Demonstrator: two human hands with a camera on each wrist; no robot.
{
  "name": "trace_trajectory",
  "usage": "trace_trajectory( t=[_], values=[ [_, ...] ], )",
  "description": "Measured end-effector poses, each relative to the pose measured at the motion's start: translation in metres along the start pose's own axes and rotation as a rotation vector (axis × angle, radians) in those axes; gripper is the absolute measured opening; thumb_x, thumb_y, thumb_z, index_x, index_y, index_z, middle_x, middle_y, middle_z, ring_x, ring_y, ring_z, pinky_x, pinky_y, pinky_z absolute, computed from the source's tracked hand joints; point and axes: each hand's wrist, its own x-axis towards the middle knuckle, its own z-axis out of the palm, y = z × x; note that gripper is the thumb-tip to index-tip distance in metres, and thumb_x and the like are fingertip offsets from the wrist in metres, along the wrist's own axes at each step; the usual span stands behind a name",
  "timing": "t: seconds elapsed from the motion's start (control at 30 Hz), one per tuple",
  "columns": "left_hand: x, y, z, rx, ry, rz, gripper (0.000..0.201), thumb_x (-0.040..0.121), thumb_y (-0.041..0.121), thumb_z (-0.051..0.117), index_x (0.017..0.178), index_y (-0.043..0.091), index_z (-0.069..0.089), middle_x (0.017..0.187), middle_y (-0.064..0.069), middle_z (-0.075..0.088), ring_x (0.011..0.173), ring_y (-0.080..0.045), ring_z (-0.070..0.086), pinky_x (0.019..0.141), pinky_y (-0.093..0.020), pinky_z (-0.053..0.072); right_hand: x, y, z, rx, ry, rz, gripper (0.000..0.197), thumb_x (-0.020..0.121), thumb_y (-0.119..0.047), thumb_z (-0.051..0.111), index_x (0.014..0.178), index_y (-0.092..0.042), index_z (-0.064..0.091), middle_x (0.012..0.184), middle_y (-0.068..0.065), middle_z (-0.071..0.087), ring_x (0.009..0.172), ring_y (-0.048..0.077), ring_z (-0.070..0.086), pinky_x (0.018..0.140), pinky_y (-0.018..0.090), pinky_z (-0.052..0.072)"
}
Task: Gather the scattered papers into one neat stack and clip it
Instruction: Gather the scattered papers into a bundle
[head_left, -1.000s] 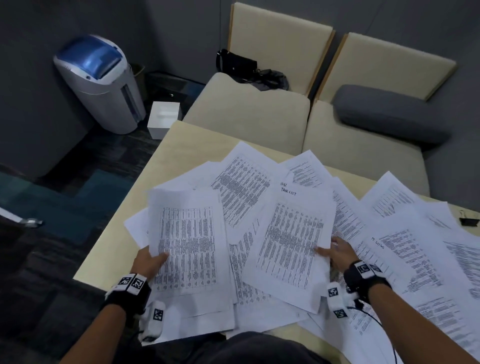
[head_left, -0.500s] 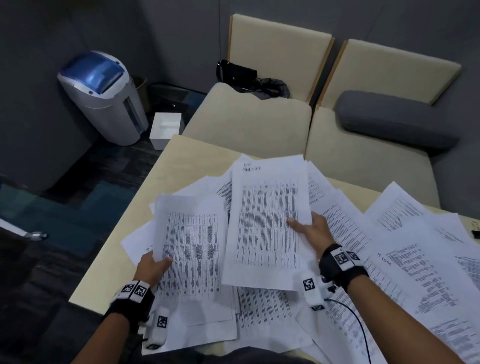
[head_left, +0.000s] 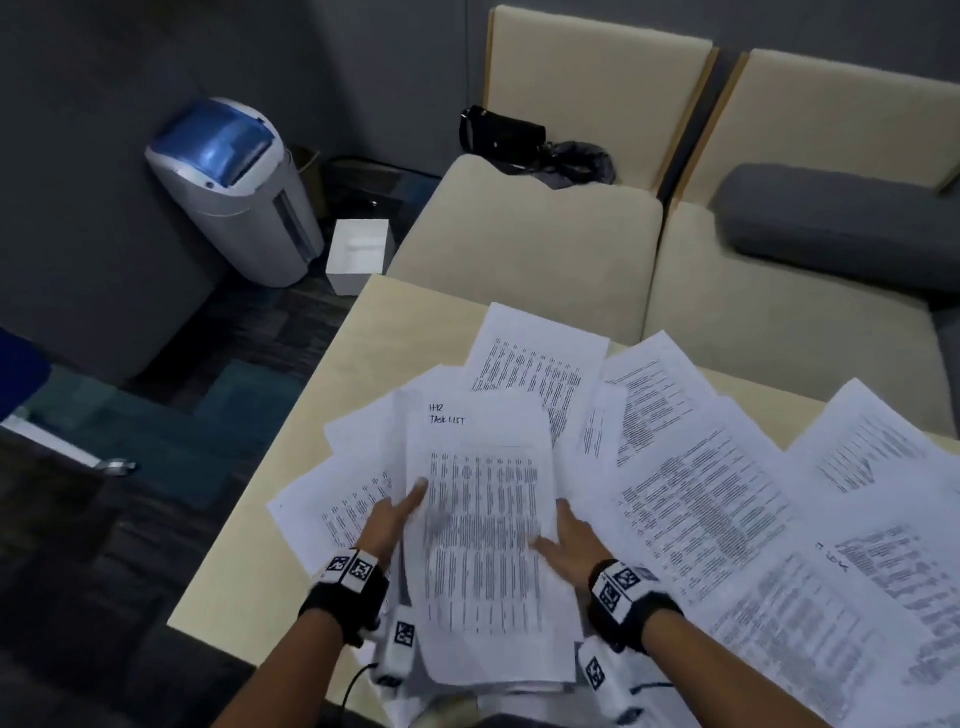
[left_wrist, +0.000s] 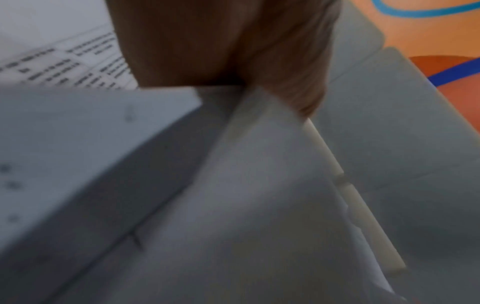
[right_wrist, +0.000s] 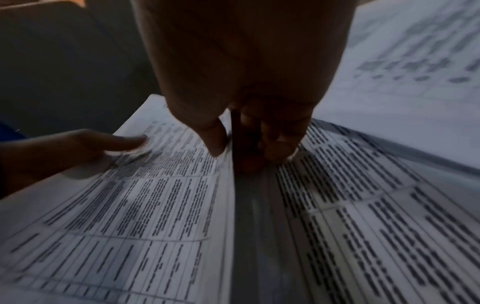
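A small stack of printed papers (head_left: 483, 545), its top sheet headed with handwriting, is held above the near middle of the beige table (head_left: 405, 332). My left hand (head_left: 392, 522) grips the stack's left edge with the thumb lying on top. My right hand (head_left: 569, 538) pinches the right edge; in the right wrist view its thumb (right_wrist: 215, 139) sits on the top sheet (right_wrist: 155, 195) and the other fingers (right_wrist: 280, 142) are below it. Many loose sheets (head_left: 717, 499) lie fanned over the table to the right and behind. The left wrist view is blurred: my left hand (left_wrist: 221, 45) over pale paper (left_wrist: 233, 185). No clip is in view.
On the floor at the left stand a grey bin with a blue lid (head_left: 234, 192) and a white box (head_left: 358, 254). Beige sofa seats (head_left: 524, 249) with a black bag (head_left: 514, 137) and a grey cushion (head_left: 831, 223) lie beyond the table. The table's left edge (head_left: 260, 540) is near my left wrist.
My right hand carried the handwritten-headed sheet leftward and laid it over the sheet in my left hand. Both hands now hold one stack between them.
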Motion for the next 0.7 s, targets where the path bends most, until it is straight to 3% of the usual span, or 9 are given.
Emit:
trace_trajectory(
  t=[0.1,0.17,0.23,0.33,0.4,0.5,0.57,0.63,0.7],
  values=[
    [-0.002,0.003,0.004,0.181,-0.036,0.101,0.044,0.067,0.043,0.081,0.079,0.008,0.058,0.07,-0.002,0.057,0.06,-0.017,0.056,0.06,-0.031,0.052,0.002,-0.002,0.011,-0.179,-0.021,-0.078,0.064,0.1,-0.037,0.044,0.15,-0.007,0.018,0.137,0.015,0.051,0.124,0.028,0.052,0.103,0.033,0.042],
    [-0.01,0.013,0.003,0.204,-0.032,0.188,0.037,0.074,0.026,0.081,0.083,-0.003,0.06,0.067,-0.009,0.056,0.057,-0.02,0.055,0.052,-0.03,0.051,0.003,-0.003,0.0,-0.114,0.155,-0.089,0.053,0.092,-0.04,0.058,0.134,-0.013,0.041,0.125,0.007,0.054,0.115,0.023,0.055,0.098,0.034,0.047],
    [-0.022,0.031,0.002,0.156,-0.052,0.267,0.035,0.078,0.016,0.079,0.089,-0.012,0.062,0.066,-0.009,0.059,0.056,-0.02,0.057,0.048,-0.026,0.049,0.001,-0.006,-0.025,0.2,0.305,-0.078,0.061,0.08,-0.043,0.074,0.128,-0.018,0.047,0.119,-0.003,0.051,0.111,0.017,0.055,0.093,0.03,0.047],
    [-0.052,0.074,0.003,0.077,-0.103,0.388,0.022,0.078,0.006,0.076,0.096,-0.006,0.069,0.079,-0.005,0.076,0.074,-0.018,0.072,0.064,-0.027,0.057,-0.02,-0.022,-0.075,0.638,0.201,-0.21,0.097,0.052,-0.053,0.09,0.133,-0.02,0.049,0.131,-0.003,0.058,0.119,0.017,0.056,0.104,0.043,0.045],
    [-0.068,0.098,0.008,0.036,-0.154,0.455,0.027,0.078,0.003,0.075,0.104,-0.002,0.068,0.094,-0.007,0.077,0.089,-0.021,0.073,0.075,-0.035,0.06,-0.042,-0.042,-0.103,0.697,0.186,-0.38,0.086,0.046,-0.046,0.094,0.121,-0.024,0.059,0.12,-0.001,0.069,0.112,0.017,0.065,0.1,0.043,0.049],
    [-0.092,0.123,0.02,-0.015,-0.192,0.57,0.036,0.078,-0.004,0.073,0.111,0.006,0.065,0.104,-0.007,0.075,0.098,-0.023,0.071,0.082,-0.035,0.059,-0.08,-0.076,-0.13,0.7,0.262,-0.565,0.065,0.055,-0.021,0.089,0.113,-0.023,0.061,0.111,-0.001,0.073,0.107,0.014,0.068,0.094,0.034,0.053],
    [-0.101,0.133,0.026,-0.088,-0.173,0.624,0.038,0.078,-0.01,0.07,0.108,0.012,0.064,0.1,-0.002,0.076,0.095,-0.02,0.071,0.081,-0.033,0.059,-0.096,-0.087,-0.137,0.737,0.322,-0.663,0.06,0.059,-0.014,0.085,0.114,-0.016,0.062,0.109,0.002,0.073,0.105,0.017,0.069,0.091,0.032,0.054],
    [-0.101,0.138,0.028,-0.133,-0.146,0.641,0.037,0.079,-0.012,0.067,0.103,0.015,0.065,0.097,0.001,0.076,0.093,-0.019,0.072,0.081,-0.034,0.059,-0.1,-0.086,-0.135,0.758,0.37,-0.697,0.059,0.062,-0.008,0.084,0.116,-0.013,0.061,0.11,0.003,0.073,0.105,0.017,0.069,0.089,0.03,0.055],
    [-0.095,0.134,0.028,-0.12,-0.124,0.62,0.035,0.079,-0.008,0.07,0.1,0.019,0.066,0.095,0.004,0.077,0.09,-0.016,0.072,0.081,-0.037,0.06,-0.094,-0.078,-0.125,0.728,0.359,-0.683,0.055,0.067,-0.001,0.083,0.114,-0.019,0.061,0.11,0.001,0.072,0.104,0.015,0.069,0.087,0.029,0.056]
  ],
)
